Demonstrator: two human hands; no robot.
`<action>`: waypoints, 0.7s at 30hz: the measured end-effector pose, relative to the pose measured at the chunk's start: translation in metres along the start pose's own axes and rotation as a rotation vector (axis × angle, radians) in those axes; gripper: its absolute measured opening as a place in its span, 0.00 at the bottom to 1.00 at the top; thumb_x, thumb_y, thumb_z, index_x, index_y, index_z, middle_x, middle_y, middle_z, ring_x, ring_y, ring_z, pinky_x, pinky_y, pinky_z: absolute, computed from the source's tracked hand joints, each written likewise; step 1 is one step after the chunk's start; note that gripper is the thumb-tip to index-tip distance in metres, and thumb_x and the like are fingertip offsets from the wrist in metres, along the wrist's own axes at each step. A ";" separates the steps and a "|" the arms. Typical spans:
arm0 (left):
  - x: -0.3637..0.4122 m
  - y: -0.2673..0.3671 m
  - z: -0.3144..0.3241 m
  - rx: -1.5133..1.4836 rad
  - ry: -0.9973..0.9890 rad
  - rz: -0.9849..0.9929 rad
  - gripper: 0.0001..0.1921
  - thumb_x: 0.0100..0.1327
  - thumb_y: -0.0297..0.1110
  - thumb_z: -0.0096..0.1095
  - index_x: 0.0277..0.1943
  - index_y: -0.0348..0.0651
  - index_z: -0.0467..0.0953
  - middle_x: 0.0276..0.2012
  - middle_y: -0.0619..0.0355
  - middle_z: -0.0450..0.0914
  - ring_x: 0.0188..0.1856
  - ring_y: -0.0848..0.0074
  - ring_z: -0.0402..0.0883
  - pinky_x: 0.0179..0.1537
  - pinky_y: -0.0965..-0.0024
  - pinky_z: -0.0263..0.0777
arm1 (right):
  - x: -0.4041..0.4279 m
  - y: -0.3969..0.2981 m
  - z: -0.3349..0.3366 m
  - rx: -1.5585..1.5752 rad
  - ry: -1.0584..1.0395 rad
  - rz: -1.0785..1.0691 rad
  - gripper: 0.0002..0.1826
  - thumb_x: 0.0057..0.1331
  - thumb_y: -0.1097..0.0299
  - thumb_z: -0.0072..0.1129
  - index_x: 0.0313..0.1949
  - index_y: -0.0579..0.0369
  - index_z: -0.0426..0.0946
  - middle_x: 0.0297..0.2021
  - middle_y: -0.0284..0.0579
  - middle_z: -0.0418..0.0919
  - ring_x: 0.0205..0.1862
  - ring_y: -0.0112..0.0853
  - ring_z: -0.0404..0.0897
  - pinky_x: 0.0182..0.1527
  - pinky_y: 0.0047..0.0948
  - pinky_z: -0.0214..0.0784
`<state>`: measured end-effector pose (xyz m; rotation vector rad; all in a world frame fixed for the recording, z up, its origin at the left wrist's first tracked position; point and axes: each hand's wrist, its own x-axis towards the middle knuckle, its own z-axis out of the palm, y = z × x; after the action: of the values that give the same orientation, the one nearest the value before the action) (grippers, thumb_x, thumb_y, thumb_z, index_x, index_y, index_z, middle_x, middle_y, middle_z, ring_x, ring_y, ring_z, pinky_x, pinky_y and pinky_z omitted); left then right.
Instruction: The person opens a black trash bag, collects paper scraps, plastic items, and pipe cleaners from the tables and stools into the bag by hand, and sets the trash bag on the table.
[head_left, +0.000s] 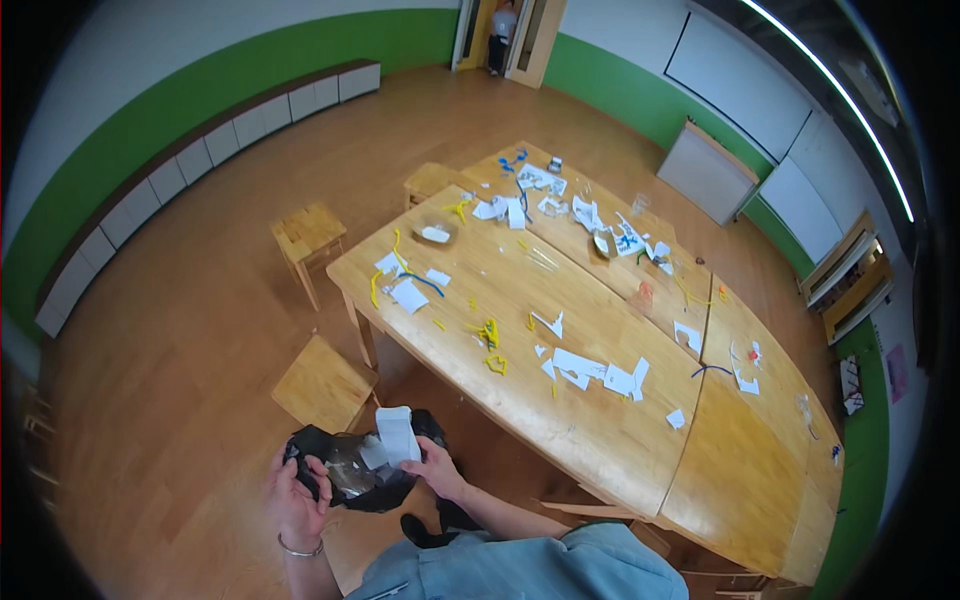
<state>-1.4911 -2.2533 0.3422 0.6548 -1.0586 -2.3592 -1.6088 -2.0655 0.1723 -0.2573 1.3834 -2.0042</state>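
Note:
My left hand grips the rim of a black plastic bag at its left side and keeps its mouth spread. A white piece of paper is pinched in my right hand, over the right part of the bag's mouth. Inside the bag lie crumpled clear plastic and some pale scraps. The bag hangs in front of my body, beside the near edge of a wooden table. Whether the paper touches the scraps beneath it, I cannot tell.
Paper cutouts, yellow pipe cleaners and shallow bowls are strewn over the joined tables. Wooden stools stand along the left side. Low white cabinets line the wall. A person stands in the far doorway.

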 end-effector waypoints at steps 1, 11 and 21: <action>0.000 0.000 0.002 0.004 -0.018 -0.016 0.20 0.68 0.33 0.42 0.59 0.33 0.62 0.28 0.49 0.76 0.15 0.71 0.72 0.09 0.77 0.59 | -0.005 -0.006 0.000 -0.004 -0.014 -0.013 0.27 0.58 0.78 0.63 0.58 0.58 0.67 0.46 0.35 0.75 0.49 0.25 0.73 0.53 0.25 0.66; -0.020 -0.021 0.061 0.012 -0.153 -0.021 0.19 0.69 0.34 0.41 0.59 0.34 0.62 0.31 0.49 0.76 0.18 0.72 0.73 0.11 0.78 0.59 | -0.031 -0.042 -0.041 -0.036 -0.017 -0.089 0.27 0.58 0.75 0.65 0.57 0.57 0.68 0.47 0.38 0.76 0.45 0.24 0.76 0.49 0.26 0.69; -0.033 -0.045 0.133 0.039 -0.197 -0.034 0.15 0.70 0.32 0.37 0.54 0.34 0.63 0.33 0.47 0.75 0.18 0.72 0.73 0.10 0.79 0.59 | -0.050 -0.118 -0.230 -0.012 0.681 -0.430 0.14 0.57 0.69 0.63 0.42 0.54 0.73 0.33 0.37 0.78 0.32 0.25 0.77 0.29 0.25 0.71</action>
<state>-1.5540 -2.1334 0.3930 0.4645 -1.1878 -2.4775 -1.7387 -1.8375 0.1915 0.1626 1.8682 -2.5830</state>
